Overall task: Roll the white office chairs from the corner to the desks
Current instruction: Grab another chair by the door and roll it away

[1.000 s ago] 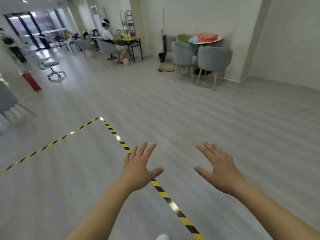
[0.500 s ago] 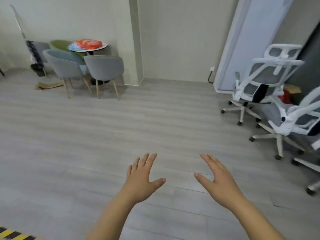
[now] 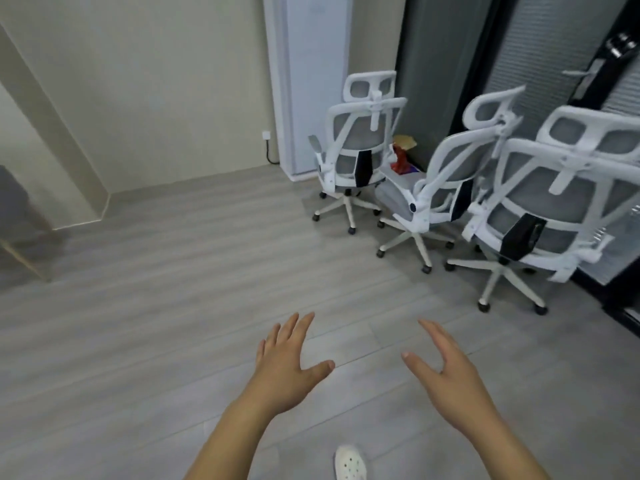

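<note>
At the moment of inspection no chair had been taken in hand. Three white office chairs stood grouped in the corner of the floor [image 3: 173, 306], backs turned to the camera: the far chair [image 3: 363, 147] just beside the tall white cabinet [image 3: 308, 81], the middle chair [image 3: 453, 181] tilted and turned somewhat to the left, and the near chair [image 3: 561, 199] against the dark glazed door [image 3: 588, 64]. The middle and near chairs stood very close together; whether their frames touched could not be determined. All castors rested on the floor.

The left hand [image 3: 287, 362] and the right hand [image 3: 450, 368] were both held out ahead of the person, fingers straight and spread, grasping nothing. Both were well apart from every chair. A white shoe [image 3: 349, 465] showed at the bottom edge.

No desk appeared in view, so the destination could not be assessed. A red packet and some small items [image 3: 401, 157] lay between the far and middle chairs.

Judgement: the task stood at its approach stage. By this evidence all three chairs remained to be rolled out, and none showed signs of delivery. The near chair appeared the most readily reached.
</note>
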### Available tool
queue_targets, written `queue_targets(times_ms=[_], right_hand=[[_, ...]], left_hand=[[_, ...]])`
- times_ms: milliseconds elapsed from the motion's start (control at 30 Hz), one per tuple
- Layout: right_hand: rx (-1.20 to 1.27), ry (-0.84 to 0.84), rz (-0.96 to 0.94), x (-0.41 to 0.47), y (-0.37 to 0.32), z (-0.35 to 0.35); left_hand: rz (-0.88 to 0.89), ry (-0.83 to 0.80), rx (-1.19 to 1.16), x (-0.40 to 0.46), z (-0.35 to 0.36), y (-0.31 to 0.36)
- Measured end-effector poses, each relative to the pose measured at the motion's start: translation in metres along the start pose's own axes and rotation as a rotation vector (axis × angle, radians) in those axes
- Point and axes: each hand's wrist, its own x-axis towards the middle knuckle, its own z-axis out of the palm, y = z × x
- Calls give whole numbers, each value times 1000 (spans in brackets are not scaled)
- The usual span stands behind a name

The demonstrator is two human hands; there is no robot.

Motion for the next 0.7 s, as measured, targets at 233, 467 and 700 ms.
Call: queue_targets(times_ms=[233,467,700], right_hand=[[118,12,6,176,-21,-23],[142,-37,3,326,-34,-6],[84,8,34,510,-44,6]], left_hand=[[4,28,-65,168,-28,48],[-39,64,-110,309,-61,40],[-35,39,-105,511,-90,11]])
